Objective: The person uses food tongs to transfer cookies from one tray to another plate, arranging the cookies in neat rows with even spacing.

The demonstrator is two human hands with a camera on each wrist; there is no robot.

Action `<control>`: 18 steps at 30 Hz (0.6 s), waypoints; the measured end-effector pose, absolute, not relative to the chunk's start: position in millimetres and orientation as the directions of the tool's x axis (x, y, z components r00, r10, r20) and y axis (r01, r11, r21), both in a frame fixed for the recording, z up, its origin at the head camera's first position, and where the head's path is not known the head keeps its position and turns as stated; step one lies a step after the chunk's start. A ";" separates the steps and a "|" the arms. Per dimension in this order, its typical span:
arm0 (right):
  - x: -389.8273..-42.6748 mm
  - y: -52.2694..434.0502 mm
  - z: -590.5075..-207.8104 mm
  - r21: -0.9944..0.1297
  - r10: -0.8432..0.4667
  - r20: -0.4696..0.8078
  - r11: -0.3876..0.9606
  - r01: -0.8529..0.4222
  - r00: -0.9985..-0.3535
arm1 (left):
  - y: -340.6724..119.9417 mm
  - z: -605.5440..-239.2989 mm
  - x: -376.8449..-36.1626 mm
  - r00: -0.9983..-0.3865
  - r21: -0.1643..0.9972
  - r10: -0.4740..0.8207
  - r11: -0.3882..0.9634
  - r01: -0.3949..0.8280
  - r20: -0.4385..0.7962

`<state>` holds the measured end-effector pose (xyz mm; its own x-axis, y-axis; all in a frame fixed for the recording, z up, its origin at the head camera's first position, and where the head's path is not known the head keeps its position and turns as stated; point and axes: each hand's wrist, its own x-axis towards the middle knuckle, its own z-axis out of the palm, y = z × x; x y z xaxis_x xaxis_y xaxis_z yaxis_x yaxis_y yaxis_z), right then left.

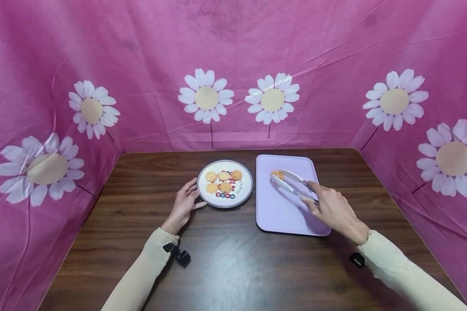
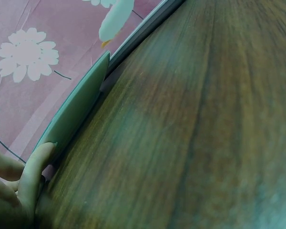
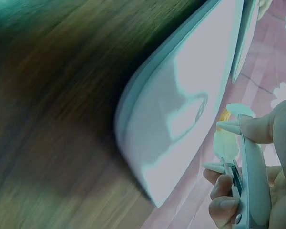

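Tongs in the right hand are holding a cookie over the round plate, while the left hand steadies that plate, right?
Not quite: the head view shows the tongs holding the cookie over the purple tray, not the plate.

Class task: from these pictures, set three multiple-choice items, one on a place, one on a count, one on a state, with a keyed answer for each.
1. Where is the cookie held in the white tongs? A over the lilac rectangular tray B on the plate C on bare wood
2. How many cookies lie on the round patterned plate? A two B four C six
3. What is the left hand doing? A gripping tongs B touching the plate's rim C lying in a fist

Key: A, the right hand holds the tongs over the tray; B, four show; B, fingers rest against the rim.
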<state>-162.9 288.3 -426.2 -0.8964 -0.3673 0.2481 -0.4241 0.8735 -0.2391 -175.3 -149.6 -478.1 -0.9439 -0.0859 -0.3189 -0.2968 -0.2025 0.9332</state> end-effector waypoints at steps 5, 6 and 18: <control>-165.4 275.4 -425.7 -0.236 -0.389 0.266 0.861 -0.451 -0.882 | -149.4 -477.9 -174.6 -0.946 0.934 -0.085 -0.207 -0.290 -0.313; -165.9 273.1 -425.6 -0.236 -0.393 0.270 0.858 -0.456 -0.879 | -149.3 -477.7 -174.6 -0.945 0.934 -0.086 -0.209 -0.291 -0.314; -171.9 246.6 -426.7 -0.238 -0.458 0.285 0.817 -0.525 -0.842 | -149.6 -478.2 -174.2 -0.945 0.933 -0.090 -0.216 -0.289 -0.314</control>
<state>-171.9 246.6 -426.7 -0.8421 -0.4578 0.2850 -0.5248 0.8174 -0.2376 -174.2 -149.6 -478.2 -0.9453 -0.0900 -0.3136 -0.2889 -0.2159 0.9327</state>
